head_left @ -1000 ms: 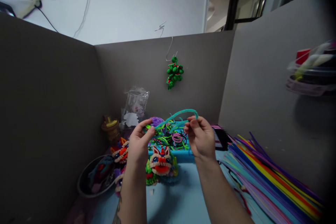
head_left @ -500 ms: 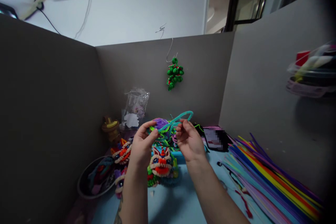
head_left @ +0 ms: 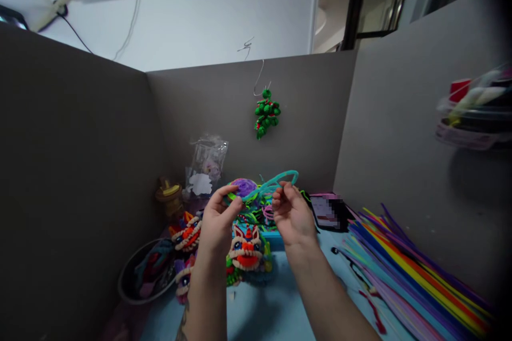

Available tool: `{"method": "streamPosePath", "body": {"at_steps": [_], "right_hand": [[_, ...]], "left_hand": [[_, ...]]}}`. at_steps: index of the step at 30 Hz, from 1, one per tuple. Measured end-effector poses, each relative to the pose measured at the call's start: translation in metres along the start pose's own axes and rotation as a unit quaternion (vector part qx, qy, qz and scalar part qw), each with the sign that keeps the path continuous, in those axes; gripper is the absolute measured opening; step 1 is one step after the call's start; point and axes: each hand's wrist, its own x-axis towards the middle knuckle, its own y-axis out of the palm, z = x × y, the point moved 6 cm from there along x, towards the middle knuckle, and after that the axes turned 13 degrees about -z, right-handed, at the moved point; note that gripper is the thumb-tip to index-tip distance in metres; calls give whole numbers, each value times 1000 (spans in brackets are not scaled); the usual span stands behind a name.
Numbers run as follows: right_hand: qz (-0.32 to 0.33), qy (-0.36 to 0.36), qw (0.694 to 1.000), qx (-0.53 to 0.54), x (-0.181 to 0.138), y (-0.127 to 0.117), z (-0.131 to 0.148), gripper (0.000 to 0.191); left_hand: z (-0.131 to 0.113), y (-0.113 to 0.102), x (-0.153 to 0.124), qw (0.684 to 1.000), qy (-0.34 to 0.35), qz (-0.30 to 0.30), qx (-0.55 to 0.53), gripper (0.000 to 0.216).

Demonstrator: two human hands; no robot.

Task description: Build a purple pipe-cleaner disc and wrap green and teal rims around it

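Observation:
My left hand [head_left: 218, 221] and my right hand [head_left: 291, 214] are raised side by side over the light blue table [head_left: 264, 309]. Both pinch a teal pipe cleaner [head_left: 276, 181] that is bent into a loop arching between and behind my fingers. The left fingers hold one end near a purple coil [head_left: 243, 187]; the right fingers hold the other part of the loop. Just below my hands sits a fuzzy lion-head figure [head_left: 247, 250] with an orange mouth, in front of a blue tray [head_left: 276, 238] of tangled pipe cleaners.
Grey partition walls [head_left: 80, 160] enclose the table on three sides. Several long coloured pipe cleaners [head_left: 408, 272] lie at the right. A dark bowl [head_left: 138, 277] and more fuzzy figures [head_left: 184, 234] sit at the left. A green ornament [head_left: 266, 114] hangs on the back wall.
My right hand moved left toward my left hand, making the teal loop narrower and tighter. My left hand stayed nearly in place.

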Motion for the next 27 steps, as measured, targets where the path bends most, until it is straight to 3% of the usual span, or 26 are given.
{"method": "streamPosePath", "body": {"at_steps": [6, 11, 14, 17, 20, 27], "right_hand": [[42, 99, 991, -74, 2, 3, -19, 16], [93, 119, 980, -133, -18, 13, -23, 34], [131, 49, 966, -217, -27, 17, -15, 36], [177, -52, 927, -327, -29, 21, -5, 31], [160, -123, 906, -373, -25, 19, 3, 23], [85, -222, 928, -286, -16, 12, 23, 24]], "left_hand": [[3, 1, 1, 999, -4, 19, -26, 35], [3, 1, 0, 999, -8, 23, -34, 36], [2, 1, -1, 998, -21, 14, -49, 38], [4, 3, -2, 998, -32, 12, -52, 41], [5, 6, -4, 998, -40, 1, -46, 42], [1, 7, -6, 998, -31, -24, -48, 44]]}}
